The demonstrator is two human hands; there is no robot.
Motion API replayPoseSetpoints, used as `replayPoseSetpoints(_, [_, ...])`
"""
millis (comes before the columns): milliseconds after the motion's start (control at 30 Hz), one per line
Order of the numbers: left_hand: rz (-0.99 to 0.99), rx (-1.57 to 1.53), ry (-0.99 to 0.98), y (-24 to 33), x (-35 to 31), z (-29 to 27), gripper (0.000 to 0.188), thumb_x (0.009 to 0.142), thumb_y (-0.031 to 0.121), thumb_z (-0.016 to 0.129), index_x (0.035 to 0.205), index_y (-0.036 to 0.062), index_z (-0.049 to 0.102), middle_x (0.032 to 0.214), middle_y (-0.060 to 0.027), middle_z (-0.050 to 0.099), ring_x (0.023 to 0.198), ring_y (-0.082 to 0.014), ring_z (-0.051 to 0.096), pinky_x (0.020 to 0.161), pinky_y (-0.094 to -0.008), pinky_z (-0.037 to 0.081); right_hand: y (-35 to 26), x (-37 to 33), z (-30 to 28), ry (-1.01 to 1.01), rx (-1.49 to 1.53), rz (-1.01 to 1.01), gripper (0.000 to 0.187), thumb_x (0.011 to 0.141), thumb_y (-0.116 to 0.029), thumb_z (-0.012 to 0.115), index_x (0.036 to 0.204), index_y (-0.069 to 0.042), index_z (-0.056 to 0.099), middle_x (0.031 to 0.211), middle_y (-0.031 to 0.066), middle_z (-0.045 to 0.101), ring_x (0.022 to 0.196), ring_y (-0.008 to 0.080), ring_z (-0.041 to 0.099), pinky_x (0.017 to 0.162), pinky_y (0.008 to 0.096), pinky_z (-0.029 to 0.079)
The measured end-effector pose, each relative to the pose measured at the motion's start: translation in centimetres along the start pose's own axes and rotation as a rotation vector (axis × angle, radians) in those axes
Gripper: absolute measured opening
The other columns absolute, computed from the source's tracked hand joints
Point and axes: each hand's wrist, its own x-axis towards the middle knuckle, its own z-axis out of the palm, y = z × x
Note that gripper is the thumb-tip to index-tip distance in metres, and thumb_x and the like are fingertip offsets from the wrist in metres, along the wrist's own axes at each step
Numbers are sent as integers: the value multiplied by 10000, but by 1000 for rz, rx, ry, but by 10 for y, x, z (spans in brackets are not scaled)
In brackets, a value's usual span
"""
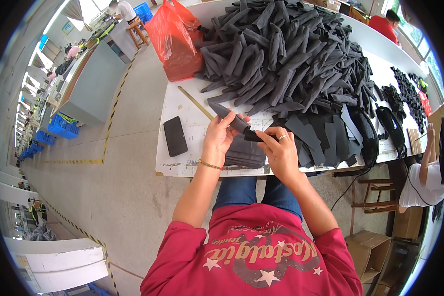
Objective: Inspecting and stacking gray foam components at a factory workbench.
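A dark grey fabric tube (238,124) slants between my hands, just above the near edge of the white table (168,108). My left hand (221,134) grips its middle, thumb on top. At the lower right end, my right hand (279,149) pinches a black part of it between thumb and fingers. Below the hands lies a stack of flat dark fabric pieces (244,154), partly covered by them. Loose black flat pieces (320,140) spread to the right of my right hand. Behind rises a large heap of similar dark grey fabric tubes (281,59).
A black phone (175,136) and a thin wooden strip (195,102) lie left of my hands. A red plastic bag (175,49) stands at the table's far left corner. At right are a wooden stool (375,193), a cardboard box (369,251) and a co-worker in white (424,185).
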Motion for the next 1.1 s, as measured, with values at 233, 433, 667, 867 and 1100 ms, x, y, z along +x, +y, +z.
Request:
replayPoseSetpoints(233, [-96,-55,-11,0,-9,3,193,926,108,607,1081,55,506,994,-154,622,957,-348,664,832,-452,570,5,8,-4,33,-232,-118,333,725,-69,724,1054,-96,677,955,34,565,852,230,546,777,370,403])
replayPoseSetpoints(433, [55,-16,9,-9,-25,14,411,940,108,584,1283,30,371,1107,-192,601,982,-313,657,875,-458,545,0,9,5,24,-278,-135,466,730,-95,716,1182,-60,607,1021,70,534,885,250,533,792,393,403])
replayPoseSetpoints(667, [281,-15,-242,-17,-44,35,463,951,145,589,1338,0,381,1081,-172,646,1090,-275,610,963,-409,478,-21,6,14,73,138,9,575,730,-41,751,1257,-24,524,1146,175,537,1024,356,537,863,430,441])
replayPoseSetpoints(867, [251,-91,-303,-30,-47,42,239,983,228,536,1111,26,547,1059,-179,666,1177,-319,565,1039,-429,411,-11,4,22,69,208,-83,399,711,-18,755,1032,-25,519,1157,182,545,1022,383,534,849,443,453])
replayPoseSetpoints(1100, [299,-125,-196,-18,-47,40,174,990,193,523,1079,49,561,1144,-223,641,1148,-298,588,994,-399,445,-5,-5,-1,-63,83,-59,391,692,-56,755,1018,-53,540,1077,144,535,955,349,547,802,447,444])
